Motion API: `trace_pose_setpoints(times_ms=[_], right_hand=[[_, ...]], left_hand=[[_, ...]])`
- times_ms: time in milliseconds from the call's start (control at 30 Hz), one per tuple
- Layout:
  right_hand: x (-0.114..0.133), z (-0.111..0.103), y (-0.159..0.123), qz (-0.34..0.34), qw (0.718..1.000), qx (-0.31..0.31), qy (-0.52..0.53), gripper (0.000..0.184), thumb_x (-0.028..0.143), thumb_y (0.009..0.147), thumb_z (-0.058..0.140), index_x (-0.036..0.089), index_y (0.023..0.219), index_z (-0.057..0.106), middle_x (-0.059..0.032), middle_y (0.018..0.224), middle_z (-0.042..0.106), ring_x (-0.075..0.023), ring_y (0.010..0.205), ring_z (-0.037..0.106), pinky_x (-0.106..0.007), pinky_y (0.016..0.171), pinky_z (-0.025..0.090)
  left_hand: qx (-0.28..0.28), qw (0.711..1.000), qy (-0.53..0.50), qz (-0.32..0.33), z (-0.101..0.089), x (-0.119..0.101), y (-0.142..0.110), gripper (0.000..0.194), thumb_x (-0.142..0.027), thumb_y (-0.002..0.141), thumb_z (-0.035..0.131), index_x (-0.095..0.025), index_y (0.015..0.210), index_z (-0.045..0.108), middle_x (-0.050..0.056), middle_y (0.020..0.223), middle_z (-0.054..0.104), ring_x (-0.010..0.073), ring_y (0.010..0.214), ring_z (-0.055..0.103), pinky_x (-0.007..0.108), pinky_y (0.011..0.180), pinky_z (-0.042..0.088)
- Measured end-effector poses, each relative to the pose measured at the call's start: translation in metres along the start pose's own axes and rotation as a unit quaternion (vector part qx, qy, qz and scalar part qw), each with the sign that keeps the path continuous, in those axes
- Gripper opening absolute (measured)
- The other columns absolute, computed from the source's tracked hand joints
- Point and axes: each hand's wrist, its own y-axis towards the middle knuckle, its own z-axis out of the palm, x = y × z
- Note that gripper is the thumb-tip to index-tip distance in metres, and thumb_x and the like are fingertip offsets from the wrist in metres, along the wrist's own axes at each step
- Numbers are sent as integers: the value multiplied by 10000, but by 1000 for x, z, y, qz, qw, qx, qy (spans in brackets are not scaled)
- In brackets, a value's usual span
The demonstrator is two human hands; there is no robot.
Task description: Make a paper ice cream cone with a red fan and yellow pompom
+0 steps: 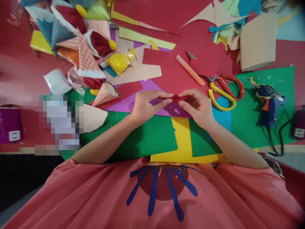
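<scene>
A small red paper piece [175, 98] is pinched between my two hands, over the purple sheet [164, 111]. My left hand [150, 105] grips its left end between thumb and fingertips. On the other end, the thumb and fingers of my right hand [199, 106] are closed. Part of the piece is hidden by the fingertips, so its exact shape cannot be made out. Just right of my right hand lie scissors [222, 92] with red and yellow wrapped handles. Above my hands, an orange marker [190, 70] rests on red paper [176, 71].
A glue gun [268, 103] with a black cord lies on green paper at the right. Behind it stands a beige paper cylinder [258, 43]. Patterned cones and a checked paper star [82, 52] crowd the left back. A small checked cone [106, 94] lies left of my hands.
</scene>
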Motion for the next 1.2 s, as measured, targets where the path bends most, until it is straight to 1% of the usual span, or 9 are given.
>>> trace_pose_setpoints(times_ms=[100, 200, 367, 433, 600, 733, 867, 1033, 1200], right_hand=[[1, -1, 2, 23, 999, -19, 40, 266, 353, 827, 731, 261, 1046, 611, 39, 772, 660, -99, 663, 636, -238, 603, 530], [2, -1, 5, 54, 994, -12, 92, 261, 414, 838, 717, 250, 997, 590, 65, 646, 623, -83, 545, 598, -230, 555, 517], [1, -2, 8, 75, 993, -35, 89, 310, 509, 805, 718, 222, 877, 625, 55, 669, 643, -68, 571, 608, -211, 575, 515], [-1, -3, 8, 79, 992, -37, 95, 306, 509, 802, 721, 217, 843, 639, 52, 670, 647, -63, 583, 608, -202, 585, 511], [-3, -3, 7, 64, 992, -33, 105, 265, 477, 813, 725, 220, 845, 667, 47, 701, 651, -51, 607, 595, -182, 601, 501], [-3, -4, 7, 66, 995, -34, 65, 303, 524, 801, 715, 228, 855, 678, 36, 751, 656, -65, 638, 598, -204, 635, 523], [-1, -5, 7, 62, 996, -43, 38, 321, 550, 797, 704, 239, 874, 695, 21, 820, 688, -90, 713, 637, -231, 691, 548], [1, -6, 7, 27, 998, -51, 16, 251, 497, 821, 705, 256, 885, 728, 4, 912, 740, -137, 875, 691, -284, 814, 572], [2, -8, 7, -1, 999, -51, 8, 147, 392, 851, 700, 269, 918, 745, 8, 949, 760, -152, 937, 698, -315, 882, 570]], left_hand=[[-10, 1000, -5, -28, -1, -2, 1, 177, -384, 840, 706, -222, 896, 744, 14, 861, 788, 119, 775, 743, 209, 710, 587], [-10, 1000, 11, -26, -1, -3, 0, 186, -397, 847, 695, -230, 922, 732, 20, 889, 787, 131, 818, 745, 232, 742, 593], [20, 997, 44, 63, 1, 0, -2, 223, -379, 859, 690, -206, 1000, 702, 29, 958, 777, 134, 881, 732, 257, 820, 581], [35, 995, 48, 80, 1, 2, -2, 256, -375, 853, 696, -196, 1036, 692, 33, 977, 769, 134, 885, 723, 266, 833, 575], [69, 997, -1, 46, 2, 4, 1, 376, -403, 809, 735, -195, 1117, 684, 69, 1067, 752, 150, 935, 712, 260, 849, 571], [74, 995, -59, 25, 2, 4, 3, 344, -386, 788, 759, -200, 1073, 711, 72, 1025, 760, 157, 948, 708, 267, 882, 564], [86, 992, -92, -20, 1, 3, 4, 357, -405, 769, 772, -192, 1050, 718, 87, 1032, 749, 164, 960, 703, 273, 878, 571], [98, 984, -135, -67, 0, 2, 5, 361, -424, 772, 767, -191, 1042, 711, 91, 1064, 724, 157, 994, 694, 257, 892, 568], [97, 976, -170, -90, 1, 2, 5, 355, -411, 761, 780, -191, 1030, 712, 75, 1055, 715, 146, 986, 698, 234, 882, 574]])
